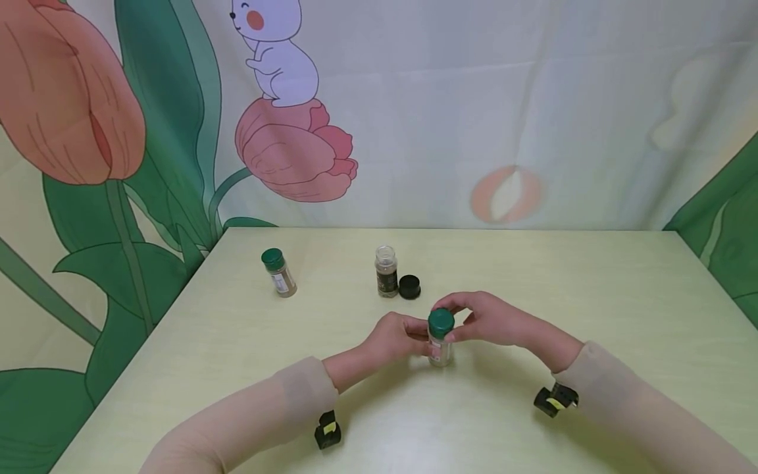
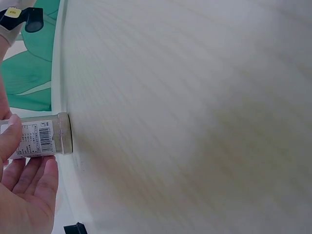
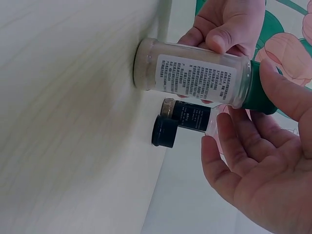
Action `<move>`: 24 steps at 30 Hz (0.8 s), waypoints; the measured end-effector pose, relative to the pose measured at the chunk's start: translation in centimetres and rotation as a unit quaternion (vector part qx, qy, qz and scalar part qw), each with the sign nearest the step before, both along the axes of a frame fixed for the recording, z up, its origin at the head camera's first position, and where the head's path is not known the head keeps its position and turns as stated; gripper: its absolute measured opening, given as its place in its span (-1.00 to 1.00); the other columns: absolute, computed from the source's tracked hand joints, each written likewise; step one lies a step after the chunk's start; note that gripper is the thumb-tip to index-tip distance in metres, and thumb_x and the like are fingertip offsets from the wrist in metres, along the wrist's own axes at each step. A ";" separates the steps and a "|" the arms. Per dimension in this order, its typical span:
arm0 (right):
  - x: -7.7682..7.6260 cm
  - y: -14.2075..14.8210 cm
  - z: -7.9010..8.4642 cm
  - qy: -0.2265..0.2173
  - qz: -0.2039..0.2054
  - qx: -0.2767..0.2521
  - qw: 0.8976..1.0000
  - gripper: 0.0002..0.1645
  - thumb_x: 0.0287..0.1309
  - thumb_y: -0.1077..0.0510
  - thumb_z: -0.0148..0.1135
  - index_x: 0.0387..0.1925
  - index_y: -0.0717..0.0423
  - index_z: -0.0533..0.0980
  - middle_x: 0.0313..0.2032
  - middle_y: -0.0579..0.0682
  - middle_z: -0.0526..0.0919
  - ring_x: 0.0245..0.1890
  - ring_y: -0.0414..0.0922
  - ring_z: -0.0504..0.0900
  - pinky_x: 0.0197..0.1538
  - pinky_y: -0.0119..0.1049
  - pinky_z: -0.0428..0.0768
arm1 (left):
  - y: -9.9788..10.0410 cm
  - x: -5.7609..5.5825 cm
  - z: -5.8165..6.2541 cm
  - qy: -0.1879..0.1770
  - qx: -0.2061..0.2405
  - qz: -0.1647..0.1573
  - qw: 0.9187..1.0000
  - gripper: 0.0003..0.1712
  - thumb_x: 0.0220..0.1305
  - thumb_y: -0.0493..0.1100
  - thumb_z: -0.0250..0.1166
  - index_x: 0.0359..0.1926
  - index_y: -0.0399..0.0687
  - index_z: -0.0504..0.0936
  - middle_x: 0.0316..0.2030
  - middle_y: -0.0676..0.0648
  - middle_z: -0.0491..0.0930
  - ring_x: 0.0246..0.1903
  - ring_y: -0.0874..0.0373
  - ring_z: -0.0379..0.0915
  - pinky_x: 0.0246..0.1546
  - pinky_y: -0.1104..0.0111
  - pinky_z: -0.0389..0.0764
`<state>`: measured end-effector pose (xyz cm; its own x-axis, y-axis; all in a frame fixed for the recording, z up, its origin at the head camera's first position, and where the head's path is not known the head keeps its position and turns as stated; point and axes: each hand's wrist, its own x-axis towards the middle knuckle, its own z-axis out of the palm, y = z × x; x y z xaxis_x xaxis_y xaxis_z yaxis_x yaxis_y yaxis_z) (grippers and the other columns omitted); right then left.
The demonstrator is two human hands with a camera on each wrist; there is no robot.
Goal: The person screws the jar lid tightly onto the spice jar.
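Note:
A clear spice jar (image 1: 440,352) with a green cap (image 1: 441,322) stands upright on the table at the middle. My left hand (image 1: 398,339) holds the jar's body between thumb and fingers, low on its side. At the top, my right hand (image 1: 494,319) has its thumb and fingers about the green cap. A white printed label (image 3: 195,77) and pale brown powder show on the jar in the right wrist view. In the left wrist view, the left thumb (image 2: 10,137) lies over the label, which has a barcode.
Behind the hands stands an uncapped spice jar (image 1: 387,273) with a black label. A black cap (image 1: 410,287) lies just right of it. Farther left is another green-capped spice jar (image 1: 279,273). A printed curtain (image 1: 414,131) hangs behind the table's far edge.

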<state>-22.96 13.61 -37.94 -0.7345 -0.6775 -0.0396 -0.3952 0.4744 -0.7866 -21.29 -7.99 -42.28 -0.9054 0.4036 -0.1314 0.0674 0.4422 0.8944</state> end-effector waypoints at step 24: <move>0.2 -0.1 -1.4 0.000 -0.041 -0.026 0.999 -0.58 0.19 0.13 0.48 0.00 0.21 0.53 -0.02 0.12 0.68 0.07 0.03 0.62 -0.02 -0.23 0.63 | 0.1 0.1 0.1 -0.002 0.004 -0.002 1.000 -0.60 0.17 -0.26 0.52 0.05 -0.26 0.75 -0.10 -0.24 0.79 0.01 -0.03 0.76 -0.02 0.52 0.61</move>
